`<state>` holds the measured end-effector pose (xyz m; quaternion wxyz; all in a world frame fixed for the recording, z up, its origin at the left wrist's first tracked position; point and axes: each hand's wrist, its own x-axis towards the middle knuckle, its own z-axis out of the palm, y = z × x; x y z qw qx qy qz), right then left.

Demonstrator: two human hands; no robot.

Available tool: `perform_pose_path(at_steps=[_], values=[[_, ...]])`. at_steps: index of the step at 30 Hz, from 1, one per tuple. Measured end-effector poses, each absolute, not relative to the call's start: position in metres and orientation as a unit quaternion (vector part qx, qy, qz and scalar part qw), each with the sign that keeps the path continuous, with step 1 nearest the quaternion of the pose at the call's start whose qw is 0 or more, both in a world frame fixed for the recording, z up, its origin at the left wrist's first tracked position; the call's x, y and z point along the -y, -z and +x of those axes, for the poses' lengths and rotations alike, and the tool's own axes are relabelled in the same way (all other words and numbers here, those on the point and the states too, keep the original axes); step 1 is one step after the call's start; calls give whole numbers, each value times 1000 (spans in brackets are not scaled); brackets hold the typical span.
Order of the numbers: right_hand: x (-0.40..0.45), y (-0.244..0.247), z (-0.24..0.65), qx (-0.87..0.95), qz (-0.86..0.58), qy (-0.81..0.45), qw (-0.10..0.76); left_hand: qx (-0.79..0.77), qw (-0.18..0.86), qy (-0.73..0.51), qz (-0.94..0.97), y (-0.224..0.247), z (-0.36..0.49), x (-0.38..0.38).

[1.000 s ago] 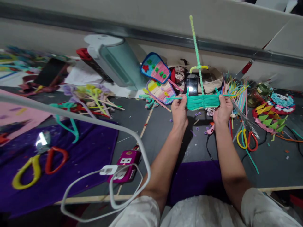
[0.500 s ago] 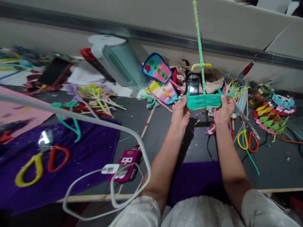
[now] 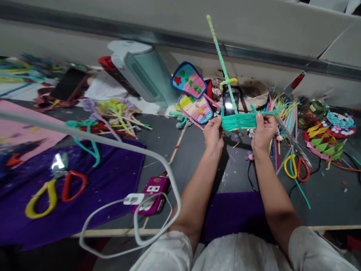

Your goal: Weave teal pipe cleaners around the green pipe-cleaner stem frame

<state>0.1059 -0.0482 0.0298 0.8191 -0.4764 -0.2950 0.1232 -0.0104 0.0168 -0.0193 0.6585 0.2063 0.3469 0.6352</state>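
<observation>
Between my hands is a teal pipe-cleaner panel (image 3: 239, 121), its strands lying side by side. My left hand (image 3: 213, 131) is closed on its left end, thumb on top. At the other end my right hand (image 3: 263, 130) pinches it, with a loose teal strand sticking out to the right. A long twisted stem (image 3: 221, 60), green fading to yellow, rises from the panel's middle and leans left. A short yellow crosspiece (image 3: 229, 82) sits across that stem. The panel is held up above the dark table (image 3: 180, 165).
Large scissors (image 3: 60, 184) lie on purple cloth at left. A magenta power strip (image 3: 152, 195) and a white cable (image 3: 135, 152) are near my left arm. Smaller scissors (image 3: 296, 167) lie right of my right arm. Behind stand a pale teal device (image 3: 149, 73) and fan-shaped pipe-cleaner pieces (image 3: 188, 82).
The stem has tipped from nearly upright to leaning left. The panel's right end has turned and shortened in view, and my right hand has shifted slightly left. Both hands keep their hold.
</observation>
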Motion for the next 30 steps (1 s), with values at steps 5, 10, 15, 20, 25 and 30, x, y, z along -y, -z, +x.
perform_pose_path(at_steps=[5,10,15,20,25,30], values=[[49,-29,106,310,-474,-113,816,-361,612,-643,286,22,-15,-19],[49,-28,107,307,-484,-103,813,-380,587,-634,330,17,-15,-16],[46,-25,106,305,-503,-110,801,-388,583,-633,330,11,-17,-13],[45,-24,105,294,-503,-133,802,-390,617,-633,258,10,-16,-15],[43,-23,104,267,-479,-170,819,-400,614,-646,217,12,-16,-16],[36,-15,107,213,-455,-216,837,-372,596,-676,220,11,-19,-15]])
